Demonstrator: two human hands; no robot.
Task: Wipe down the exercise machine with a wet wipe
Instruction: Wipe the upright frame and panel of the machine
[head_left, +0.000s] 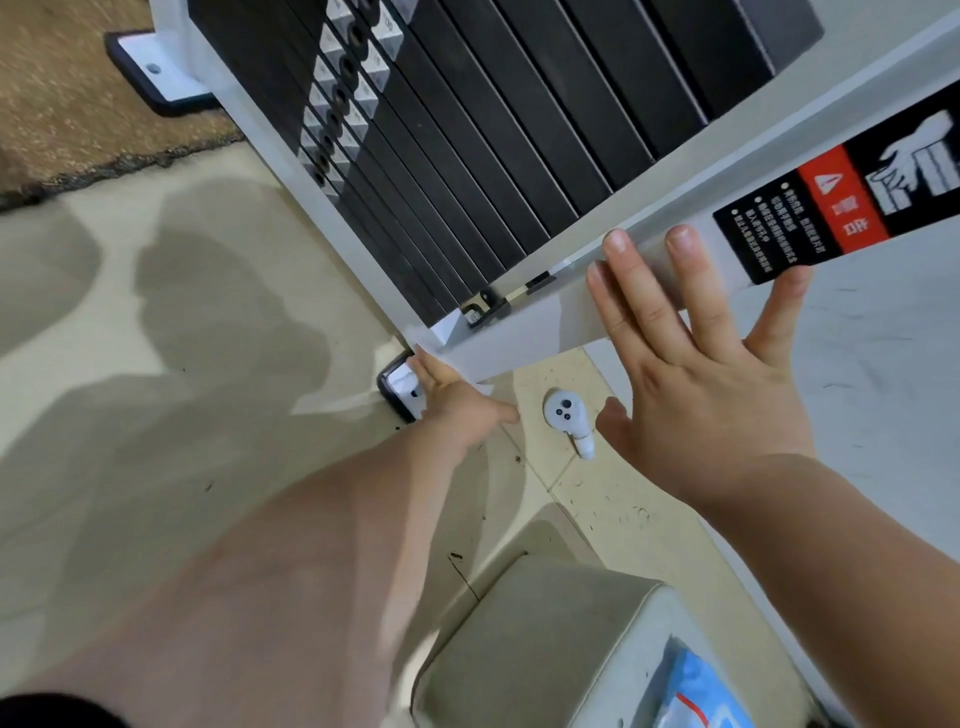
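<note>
Against the machine's grey frame (524, 332), right hand (701, 374) lies flat, fingers spread — left hand (452, 400) reaches low, grip unclear.

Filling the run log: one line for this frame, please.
phase: wiping frame base | left hand: low at frame corner, wipe not visible | right hand: open, flat on white frame | wipes pack: on seat

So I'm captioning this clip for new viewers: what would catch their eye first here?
Probably the right hand, fingers spread flat against the machine's white frame at centre right. Next, the black weight stack filling the top, and the black-and-red warning sticker beside that hand. The left hand reaches down toward the frame's foot.
</note>
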